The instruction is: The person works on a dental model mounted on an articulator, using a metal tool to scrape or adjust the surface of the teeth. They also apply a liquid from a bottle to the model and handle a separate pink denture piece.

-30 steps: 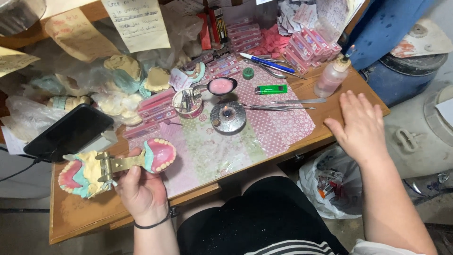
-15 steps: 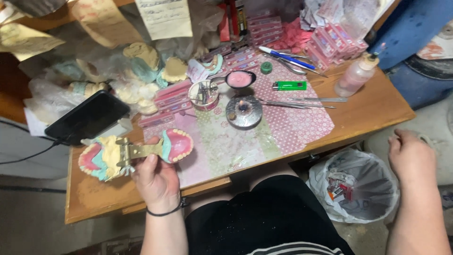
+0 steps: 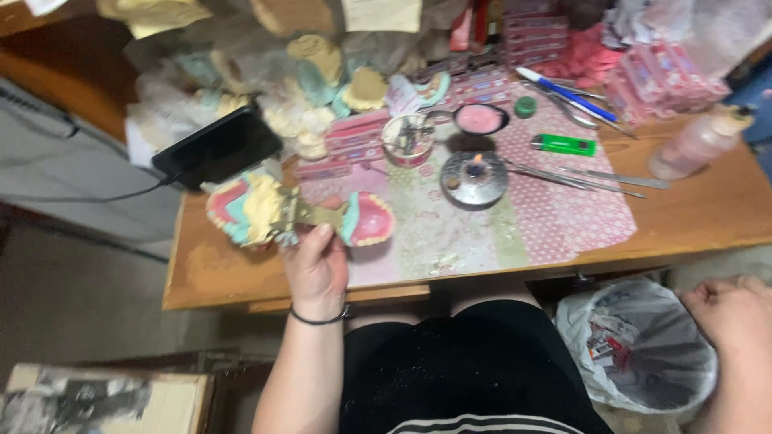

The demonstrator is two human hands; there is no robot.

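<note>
Denture articulator point(image 3: 297, 215) in clenched left-hand fingers point(image 3: 315, 245) over cluttered wooden bench point(image 3: 691, 221); right hand point(image 3: 736, 313) loosely open.

dark phone screen point(image 3: 219, 147) at desk's left edge, pink flat packs point(image 3: 667, 76) stacked far right, pale paper sign point(image 3: 381, 14) at top

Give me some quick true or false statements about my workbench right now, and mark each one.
1. The left hand holds the opened dental model. True.
2. The right hand rests on the desk. False: it hangs off the desk, beside the lined waste bin.
3. The green lighter lies on the patterned mat. True.
4. The black phone lies to the right of the lighter. False: it lies far to the left.
</note>
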